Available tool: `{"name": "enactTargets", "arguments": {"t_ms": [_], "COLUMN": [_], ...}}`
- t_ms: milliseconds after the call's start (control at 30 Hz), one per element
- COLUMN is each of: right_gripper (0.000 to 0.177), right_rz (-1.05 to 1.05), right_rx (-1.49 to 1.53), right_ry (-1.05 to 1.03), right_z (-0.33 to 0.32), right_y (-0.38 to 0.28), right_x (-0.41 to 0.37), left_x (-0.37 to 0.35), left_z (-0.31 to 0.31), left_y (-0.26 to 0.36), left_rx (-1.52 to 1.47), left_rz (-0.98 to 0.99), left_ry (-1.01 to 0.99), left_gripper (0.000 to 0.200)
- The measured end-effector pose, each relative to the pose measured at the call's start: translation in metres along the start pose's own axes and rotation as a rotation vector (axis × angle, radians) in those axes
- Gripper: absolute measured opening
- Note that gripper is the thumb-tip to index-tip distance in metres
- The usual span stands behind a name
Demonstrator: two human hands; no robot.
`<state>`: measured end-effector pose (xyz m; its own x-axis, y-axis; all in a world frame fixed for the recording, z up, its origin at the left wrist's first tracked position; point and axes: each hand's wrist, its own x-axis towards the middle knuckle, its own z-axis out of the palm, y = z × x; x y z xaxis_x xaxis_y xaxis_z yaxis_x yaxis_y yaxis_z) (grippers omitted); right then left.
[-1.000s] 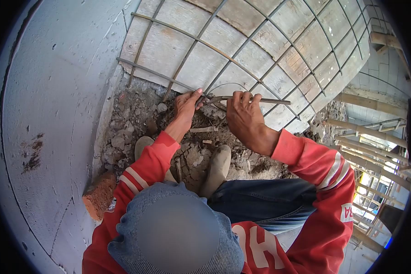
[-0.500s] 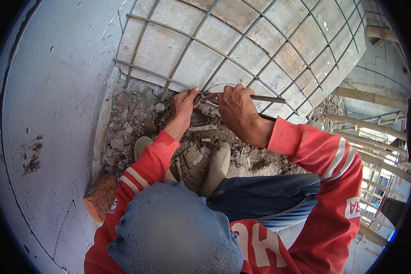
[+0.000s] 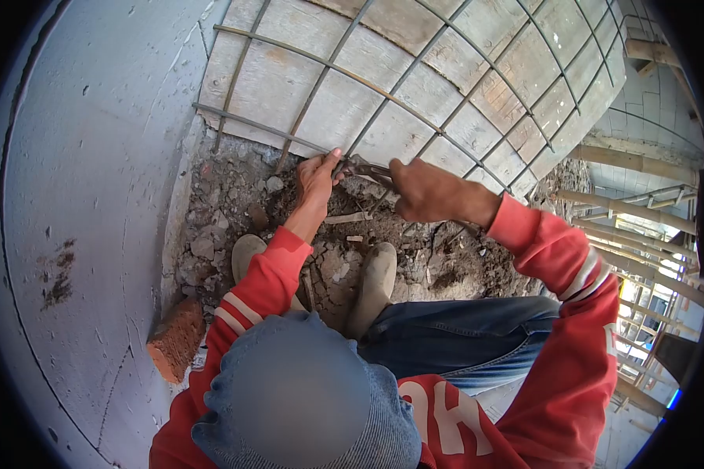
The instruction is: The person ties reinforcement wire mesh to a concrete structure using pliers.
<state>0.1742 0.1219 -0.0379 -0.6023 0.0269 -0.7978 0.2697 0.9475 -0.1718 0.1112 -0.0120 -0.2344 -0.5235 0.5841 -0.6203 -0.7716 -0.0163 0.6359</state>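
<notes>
My left hand [image 3: 317, 184] is closed, thumb and fingers pinching a steel bar [image 3: 266, 127] at a crossing along the lower edge of the mesh [image 3: 332, 64]. Just right of it, my right hand [image 3: 438, 191] is wrapped round the handles of metal pincers [image 3: 377, 171]. The pincers' jaws meet the bars beside my left fingertips; their exact grip is too small to tell. My right hand is slightly blurred, and it hides the handle ends. Behind the mesh are pale boards [image 3: 289, 86].
A grey wall [image 3: 86, 203] rises at the left, with a broken red brick [image 3: 177, 338] at its foot. Rubble and soil [image 3: 332, 262] lie around two boots [image 3: 371, 289]. Bamboo poles [image 3: 641, 215] stand at the right. A cap [image 3: 305, 391] fills the lower middle.
My right hand has moved right and slightly down, and the pincers have turned with it. The long handle seen pointing right is now hidden. My left hand has stayed at the crossing.
</notes>
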Motion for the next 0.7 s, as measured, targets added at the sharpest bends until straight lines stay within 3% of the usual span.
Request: {"name": "enactTargets", "arguments": {"t_ms": [33, 100, 133, 167, 233, 300, 367, 400, 433, 500, 633, 700], "right_gripper": [0.020, 0.020, 0.025, 0.025, 0.027, 0.035, 0.047, 0.051, 0.042, 0.031, 0.021, 0.020], "right_rz": [-0.001, 0.047, 0.070, 0.065, 0.238, 0.240, 0.248, 0.021, 0.302, -0.010, -0.211, -0.059], "right_rx": [0.001, 0.846, 1.026, 1.034, 1.336, 1.315, 0.613, -0.188, -0.325, -0.756, -0.867, -0.421], "right_ry": [0.000, -0.081, -0.154, -0.151, -0.329, -0.367, -0.132, 0.241, -0.081, 0.520, 0.646, 0.297], "right_z": [0.011, 0.033, 0.038, 0.041, 0.028, 0.013, -0.002, 0.001, -0.021, -0.005, -0.017, -0.020], "right_y": [0.010, 0.020, 0.025, 0.033, 0.041, 0.036, 0.026, 0.016, -0.002, 0.015, 0.023, 0.018], "right_x": [-0.001, 0.001, 0.005, 0.007, 0.005, 0.002, -0.001, -0.001, -0.002, -0.009, -0.018, -0.023], "left_x": [0.001, -0.002, -0.002, 0.000, 0.001, 0.002, 0.004, 0.005, 0.005, 0.004, 0.003, 0.001], "left_z": [-0.001, 0.001, 0.001, -0.002, -0.001, -0.004, -0.003, -0.002, -0.003, -0.004, -0.003, -0.004], "left_y": [0.001, 0.004, 0.005, 0.007, 0.002, 0.000, -0.001, -0.001, -0.002, -0.004, 0.000, 0.000], "left_rx": [0.006, 0.004, 0.008, 0.018, -0.020, -0.028, -0.061, -0.060, -0.066, -0.070, -0.067, -0.070], "left_rz": [-0.008, -0.015, -0.028, -0.028, -0.012, -0.013, -0.020, -0.022, -0.016, -0.014, -0.005, -0.014], "left_ry": [-0.009, 0.008, 0.013, 0.013, -0.021, -0.033, -0.029, -0.032, -0.042, -0.052, -0.054, -0.049], "left_gripper": [0.029, 0.028, 0.028, 0.028, 0.027, 0.027, 0.026, 0.026, 0.026, 0.026, 0.027, 0.027]}}
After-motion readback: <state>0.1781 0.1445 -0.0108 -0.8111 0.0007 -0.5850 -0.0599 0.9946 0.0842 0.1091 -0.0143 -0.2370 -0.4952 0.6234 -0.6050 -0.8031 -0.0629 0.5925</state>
